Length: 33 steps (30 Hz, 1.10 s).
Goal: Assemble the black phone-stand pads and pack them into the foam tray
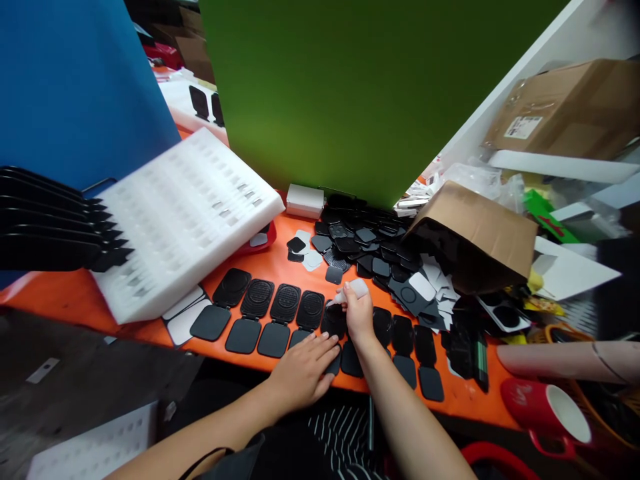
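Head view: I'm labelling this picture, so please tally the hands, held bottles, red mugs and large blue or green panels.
Left hand and right hand: 2
White bottle: 1
Red mug: 1
Blue panel and green panel: 2
Total: 6

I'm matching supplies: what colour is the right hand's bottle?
The bottle is white, best seen in the head view.

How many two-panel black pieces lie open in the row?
9 two-panel black pieces: four leftmost, two by the left hand and right hand, three right of the right forearm. Hands cover parts; more may be hidden.
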### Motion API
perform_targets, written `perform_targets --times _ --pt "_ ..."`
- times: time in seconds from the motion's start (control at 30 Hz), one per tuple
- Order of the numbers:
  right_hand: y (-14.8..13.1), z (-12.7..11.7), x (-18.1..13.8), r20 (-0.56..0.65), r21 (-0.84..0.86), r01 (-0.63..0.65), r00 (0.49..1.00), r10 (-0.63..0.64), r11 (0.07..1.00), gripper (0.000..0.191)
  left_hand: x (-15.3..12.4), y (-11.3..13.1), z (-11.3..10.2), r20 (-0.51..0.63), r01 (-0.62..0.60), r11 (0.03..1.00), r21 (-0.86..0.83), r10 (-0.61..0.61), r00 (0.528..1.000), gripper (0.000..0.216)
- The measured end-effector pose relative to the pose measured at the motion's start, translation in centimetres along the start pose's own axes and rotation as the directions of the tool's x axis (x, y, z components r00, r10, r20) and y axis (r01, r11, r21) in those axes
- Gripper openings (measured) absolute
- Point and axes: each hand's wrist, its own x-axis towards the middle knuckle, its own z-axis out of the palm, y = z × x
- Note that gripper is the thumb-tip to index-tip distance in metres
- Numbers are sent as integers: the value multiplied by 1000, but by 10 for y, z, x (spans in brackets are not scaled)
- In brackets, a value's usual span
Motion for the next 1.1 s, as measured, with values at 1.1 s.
perform_targets --times 1.1 --pt "-12 49 3 -16 -134 141 989 -144 981 31 -2 0 -2 -1 37 992 -122 -37 999 50"
